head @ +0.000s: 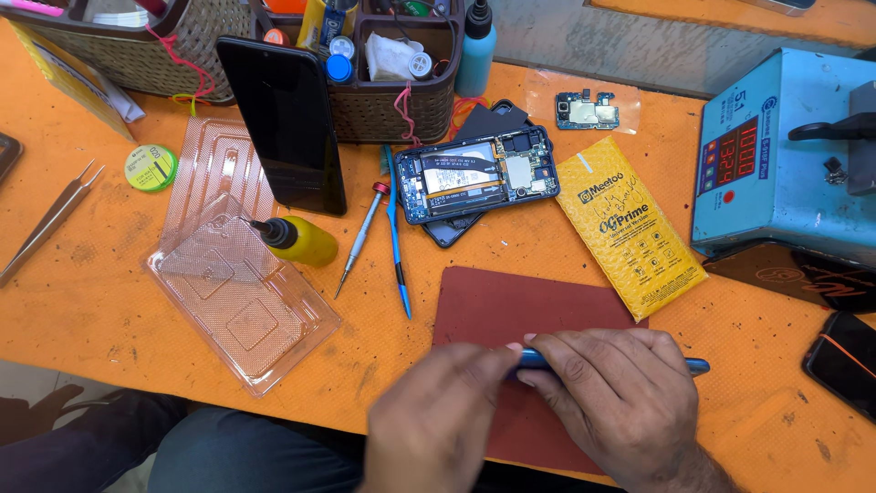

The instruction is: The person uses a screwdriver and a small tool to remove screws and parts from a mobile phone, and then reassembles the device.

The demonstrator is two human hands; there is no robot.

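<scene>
Both hands meet over the dark red rubber mat [493,301]: my right hand [620,402] clamps a thin blue phone [698,367] edge-up, left hand [447,415] blurred, grip unclear. Stiff, slick, probably fragile; hold by its long edges.

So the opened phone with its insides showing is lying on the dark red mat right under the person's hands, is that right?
Not quite. In the head view the opened phone lies on the orange table, up by the woven basket, not on the dark red mat. The hands hold a blue phone there instead.

A phone repair workshop: opened phone [476,176], loose circuit board [588,111], screwdriver [360,239], tweezers [50,222] on an orange bench [109,301].
</scene>
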